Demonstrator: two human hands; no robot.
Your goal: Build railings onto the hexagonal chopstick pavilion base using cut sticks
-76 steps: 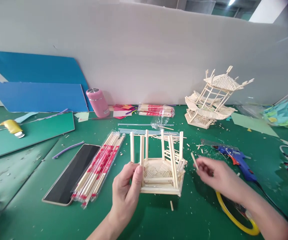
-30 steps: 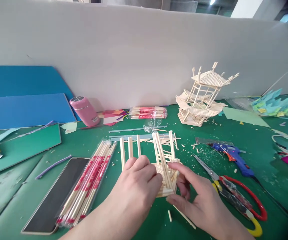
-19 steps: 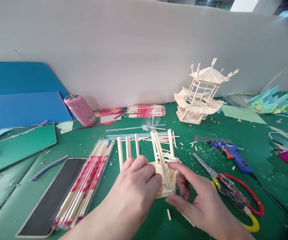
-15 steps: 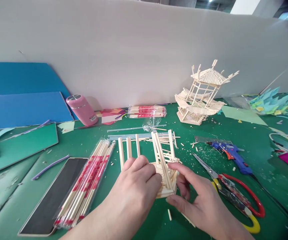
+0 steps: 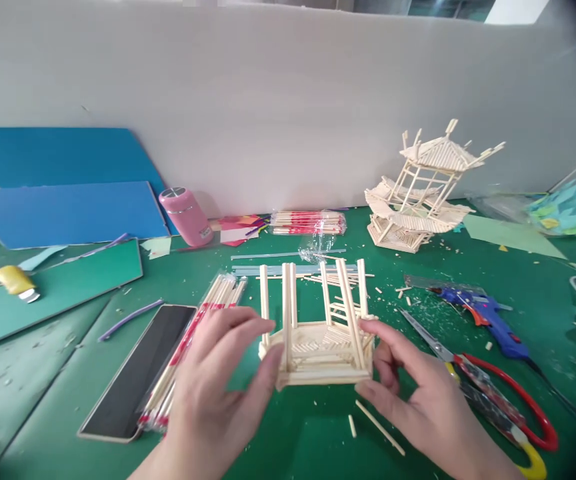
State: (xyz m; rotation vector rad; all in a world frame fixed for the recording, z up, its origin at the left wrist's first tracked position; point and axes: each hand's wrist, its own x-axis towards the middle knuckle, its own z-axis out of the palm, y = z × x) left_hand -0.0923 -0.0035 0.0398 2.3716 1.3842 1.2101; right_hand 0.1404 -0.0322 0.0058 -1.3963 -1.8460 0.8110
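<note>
A small pavilion frame of pale wooden sticks, with a many-sided base and several upright posts, stands in front of me. My right hand grips its right side, thumb at the lower front corner and index finger by a post. At the left side is my left hand, thumb and fingers spread; its thumb tip is at the front left post, and whether it touches is hard to tell. Short railing sticks show between the back right posts. Two loose sticks lie in front of the frame.
A finished-looking stick pavilion stands at the back right. Scissors and a blue glue gun lie right. Leftward are a packet of sticks, a phone, a pink bottle and boards. Another stick packet lies behind.
My left hand has moved left and opened out from the front of the frame, uncovering its posts and base. My right hand keeps its hold. The view has shifted left.
</note>
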